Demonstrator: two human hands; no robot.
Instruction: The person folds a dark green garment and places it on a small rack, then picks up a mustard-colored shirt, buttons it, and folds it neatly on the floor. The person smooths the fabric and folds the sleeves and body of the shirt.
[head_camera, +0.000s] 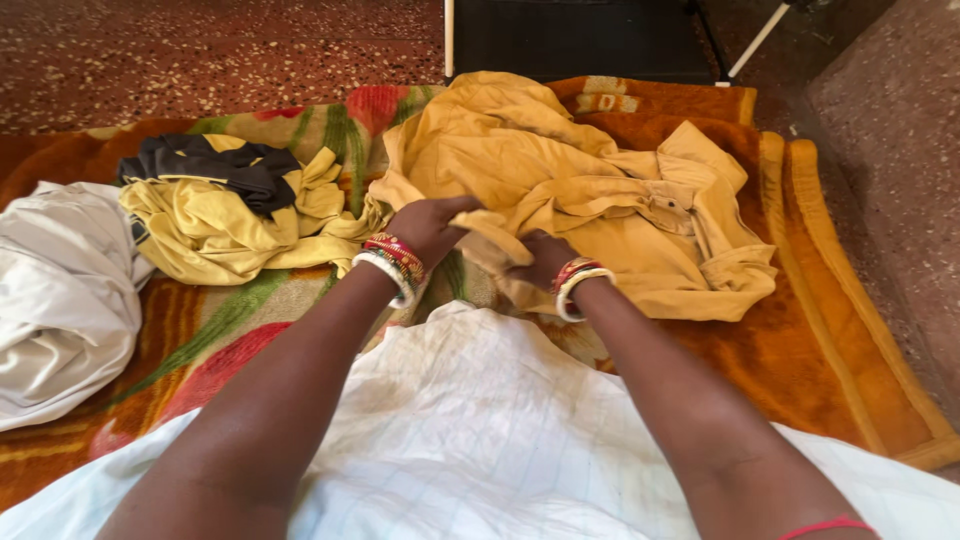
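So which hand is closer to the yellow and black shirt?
The left hand. It grips the mustard shirt just right of the yellow and black shirt. The right hand is farther right, also gripping the mustard shirt.

Both hands grip a mustard-yellow shirt (600, 190) on an orange flowered blanket (800, 340): the left hand (428, 228) pinches its edge, the right hand (545, 262) clutches a fold. A crumpled pale-yellow and black garment (225, 210) lies to the left.

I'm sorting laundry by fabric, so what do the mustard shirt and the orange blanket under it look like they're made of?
Mustard shirt: looks like woven cotton or a cotton blend, matte, with crisp creases and a stitched pocket flap. Both hands, left hand and right hand, grip its edge. Orange blanket: looks like plush synthetic fleece, with a fuzzy nap, a soft sheen and a printed flower pattern.
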